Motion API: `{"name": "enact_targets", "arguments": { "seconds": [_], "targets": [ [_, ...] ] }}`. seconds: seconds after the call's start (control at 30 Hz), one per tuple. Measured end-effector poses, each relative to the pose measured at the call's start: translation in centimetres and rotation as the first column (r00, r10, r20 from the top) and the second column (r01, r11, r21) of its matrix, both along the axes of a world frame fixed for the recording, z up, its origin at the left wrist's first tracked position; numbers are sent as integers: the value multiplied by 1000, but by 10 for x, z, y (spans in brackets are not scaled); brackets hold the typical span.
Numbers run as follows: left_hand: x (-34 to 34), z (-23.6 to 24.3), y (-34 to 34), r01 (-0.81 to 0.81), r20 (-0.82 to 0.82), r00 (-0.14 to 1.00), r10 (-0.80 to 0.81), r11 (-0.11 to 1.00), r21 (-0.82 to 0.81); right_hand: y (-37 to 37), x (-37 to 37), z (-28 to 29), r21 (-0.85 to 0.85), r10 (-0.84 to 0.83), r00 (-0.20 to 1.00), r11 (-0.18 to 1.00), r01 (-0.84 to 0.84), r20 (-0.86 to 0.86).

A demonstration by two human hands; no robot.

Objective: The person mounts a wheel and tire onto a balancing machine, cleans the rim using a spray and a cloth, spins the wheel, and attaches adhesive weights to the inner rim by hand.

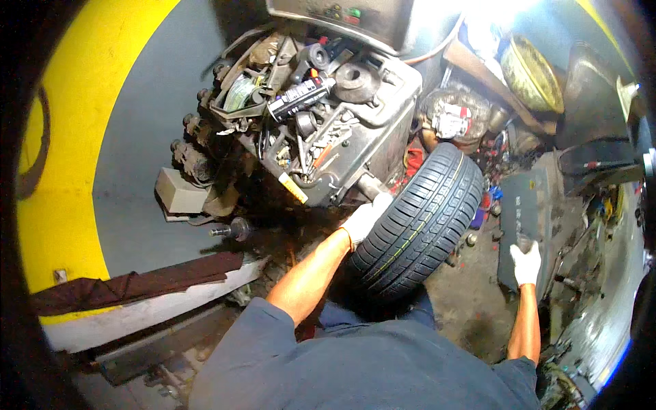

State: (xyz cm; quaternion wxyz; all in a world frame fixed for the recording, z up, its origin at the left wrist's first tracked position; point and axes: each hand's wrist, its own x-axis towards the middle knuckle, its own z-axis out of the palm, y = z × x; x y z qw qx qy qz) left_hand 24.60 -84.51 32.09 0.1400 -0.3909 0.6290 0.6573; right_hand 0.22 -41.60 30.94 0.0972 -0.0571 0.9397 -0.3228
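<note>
A black car tire (417, 225) with a faint yellow line along its tread stands upright, tilted, in front of my body. My left hand (369, 219), in a white glove, presses against the tire's left side, close to a metal shaft (372, 186) that juts from the wheel-balancing machine (369, 147). The tire partly hides its fingers. Off to the right, my gloved right hand (526, 264) is closed with thumb and fingers up, around something small and dark that I cannot make out. It is over a dark grey flat case (523, 215).
The machine's top carries a black spray can (301, 98), a dark cone (357, 83) and loose small parts. Behind the tire are a yellow basin (531, 74) and clutter. A cardboard box (181, 193) sits left; a dark cloth (137, 283) covers a white ledge.
</note>
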Motion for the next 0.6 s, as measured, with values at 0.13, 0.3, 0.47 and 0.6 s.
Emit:
{"name": "enact_targets", "arguments": {
  "seconds": [0.13,0.3,0.47,0.6],
  "targets": [
    [10,-2,-8,106,186,979,-86,989,-104,-279,15,172,-21,612,775,782,-622,-158],
    [4,-33,-1,-155,-44,986,158,987,51,-500,39,146,140,694,703,689,-711,153],
    [18,-91,-7,-227,-133,971,198,938,-261,-495,22,108,-489,600,800,689,-535,-30],
    [19,40,13,-353,-404,905,137,773,-527,-358,80,146,-148,898,424,438,-887,113]
  ]
}}
